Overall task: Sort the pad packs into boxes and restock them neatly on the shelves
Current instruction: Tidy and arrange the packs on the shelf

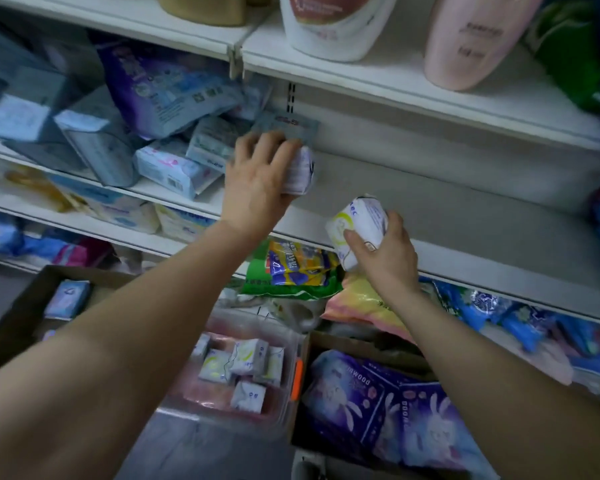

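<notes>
Nearest, at floor level: a clear plastic bin w/ small white pad packs loose inside, a cardboard box to its right w/ purple rabbit-print packs, and another cardboard box on the left w/ 1 pale pack. Above these, the right hand grips a white pad pack in front of the shelf edge. Further in, the left hand grips a 2nd white pack on the middle shelf, just beside a jumbled pile of blue packs. Bottles stand on the top shelf.
</notes>
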The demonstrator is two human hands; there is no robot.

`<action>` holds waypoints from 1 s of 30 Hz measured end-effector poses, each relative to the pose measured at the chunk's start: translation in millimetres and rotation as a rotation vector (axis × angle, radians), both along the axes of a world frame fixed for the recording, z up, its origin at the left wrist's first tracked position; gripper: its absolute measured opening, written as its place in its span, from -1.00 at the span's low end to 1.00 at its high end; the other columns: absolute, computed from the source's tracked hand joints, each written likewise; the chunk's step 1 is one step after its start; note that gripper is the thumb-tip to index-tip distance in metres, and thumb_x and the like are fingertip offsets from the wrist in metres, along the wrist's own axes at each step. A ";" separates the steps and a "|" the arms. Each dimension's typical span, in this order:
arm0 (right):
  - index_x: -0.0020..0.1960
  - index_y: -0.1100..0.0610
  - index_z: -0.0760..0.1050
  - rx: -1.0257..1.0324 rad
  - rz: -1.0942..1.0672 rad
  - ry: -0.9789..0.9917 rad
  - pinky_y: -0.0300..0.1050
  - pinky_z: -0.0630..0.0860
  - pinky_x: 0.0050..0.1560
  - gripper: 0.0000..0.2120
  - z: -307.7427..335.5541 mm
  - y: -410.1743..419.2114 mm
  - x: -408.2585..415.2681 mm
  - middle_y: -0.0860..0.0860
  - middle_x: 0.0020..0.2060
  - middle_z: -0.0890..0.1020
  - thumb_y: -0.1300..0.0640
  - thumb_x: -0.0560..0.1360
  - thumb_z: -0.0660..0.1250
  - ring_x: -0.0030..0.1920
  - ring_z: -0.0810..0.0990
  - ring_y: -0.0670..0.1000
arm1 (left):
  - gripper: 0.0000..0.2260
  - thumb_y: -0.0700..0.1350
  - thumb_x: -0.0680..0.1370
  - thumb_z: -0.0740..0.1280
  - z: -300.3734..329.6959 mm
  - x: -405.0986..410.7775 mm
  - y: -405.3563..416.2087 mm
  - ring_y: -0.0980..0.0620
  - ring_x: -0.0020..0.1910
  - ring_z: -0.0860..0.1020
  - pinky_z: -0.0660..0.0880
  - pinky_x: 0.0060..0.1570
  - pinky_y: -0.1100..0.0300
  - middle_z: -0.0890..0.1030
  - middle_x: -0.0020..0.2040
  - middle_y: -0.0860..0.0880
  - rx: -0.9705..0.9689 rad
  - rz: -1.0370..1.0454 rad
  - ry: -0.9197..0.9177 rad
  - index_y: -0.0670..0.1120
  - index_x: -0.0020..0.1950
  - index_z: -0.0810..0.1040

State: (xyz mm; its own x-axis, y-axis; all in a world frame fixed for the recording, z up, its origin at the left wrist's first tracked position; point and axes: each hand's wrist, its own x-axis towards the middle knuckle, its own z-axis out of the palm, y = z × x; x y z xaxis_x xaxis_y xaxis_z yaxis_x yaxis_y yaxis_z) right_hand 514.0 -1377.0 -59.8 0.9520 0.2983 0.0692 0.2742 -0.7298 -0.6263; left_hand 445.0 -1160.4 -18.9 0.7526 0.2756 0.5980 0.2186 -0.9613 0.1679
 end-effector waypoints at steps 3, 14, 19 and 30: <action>0.38 0.13 0.30 0.008 -0.004 0.045 0.02 0.46 0.06 -0.30 3.1 -7.3 -35.7 0.15 0.22 0.54 -0.27 0.44 0.39 0.18 0.53 0.22 | -0.37 0.10 0.31 0.45 -6.4 -42.0 -10.2 -0.25 0.16 0.45 0.47 0.04 -0.12 0.50 0.25 -0.12 -0.137 -0.040 -0.018 -0.08 0.32 0.41; 0.41 0.04 0.28 -0.145 0.220 0.273 -0.03 0.45 0.10 -0.34 -18.9 -2.2 -137.5 0.11 0.25 0.55 -0.27 0.46 0.37 0.23 0.52 0.19 | -0.28 0.25 0.25 0.44 -71.8 -192.2 -24.2 -0.23 0.12 0.50 0.46 0.10 -0.13 0.55 0.14 -0.16 -0.833 0.210 0.160 -0.13 0.27 0.40; 0.55 0.01 0.13 -0.270 0.384 0.420 0.02 0.34 0.31 -0.34 -53.2 15.2 -149.1 0.14 0.46 0.37 -0.27 0.57 0.18 0.42 0.37 0.20 | -0.37 0.05 0.40 0.52 -108.7 -221.5 -14.7 -0.28 0.20 0.47 0.43 0.16 -0.11 0.52 0.23 -0.23 -0.833 0.342 0.290 -0.15 0.37 0.39; 0.52 0.01 0.23 -0.234 0.557 0.216 0.07 0.45 0.27 -0.49 -42.2 46.5 -118.8 0.12 0.40 0.43 -0.08 0.62 0.22 0.29 0.51 0.16 | -0.53 -0.11 0.50 0.43 -85.5 -224.4 -3.1 -0.20 0.24 0.45 0.41 0.14 0.00 0.47 0.30 -0.19 -0.693 0.362 0.239 -0.11 0.39 0.44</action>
